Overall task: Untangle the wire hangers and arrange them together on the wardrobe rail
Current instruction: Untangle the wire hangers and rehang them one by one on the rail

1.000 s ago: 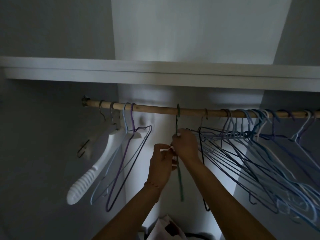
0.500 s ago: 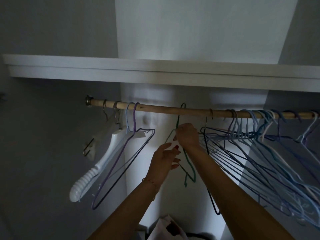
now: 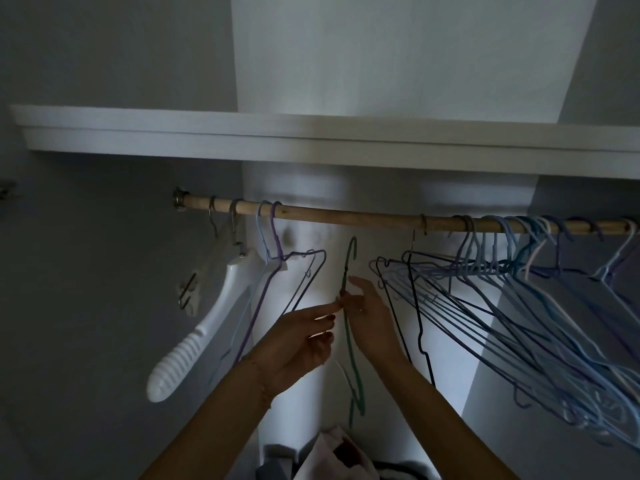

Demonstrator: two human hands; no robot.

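A wooden wardrobe rail (image 3: pixel 346 216) runs across under a white shelf. A thin green wire hanger (image 3: pixel 351 348) hangs free just below the rail, its hook off the wood. My right hand (image 3: pixel 372 318) pinches its neck between thumb and fingers. My left hand (image 3: pixel 308 336) is beside it with fingers apart, the index tip touching the wire. A purple and a light blue wire hanger (image 3: pixel 273 237) hang on the rail at left. A tangled bunch of blue wire hangers (image 3: pixel 502 306) and a black one (image 3: pixel 419 327) crowd the right.
A thick white plastic hanger (image 3: pixel 207 327) hangs near the rail's left end, with a small wall bracket (image 3: pixel 188 292) behind it. The white shelf (image 3: pixel 311 140) sits close above the rail. Folded clothes (image 3: pixel 339 455) lie at the bottom. Bare rail shows between the two groups.
The green hanger's hook has come off the rail and dropped lower with my right hand. My left hand has opened and moved beside the wire.
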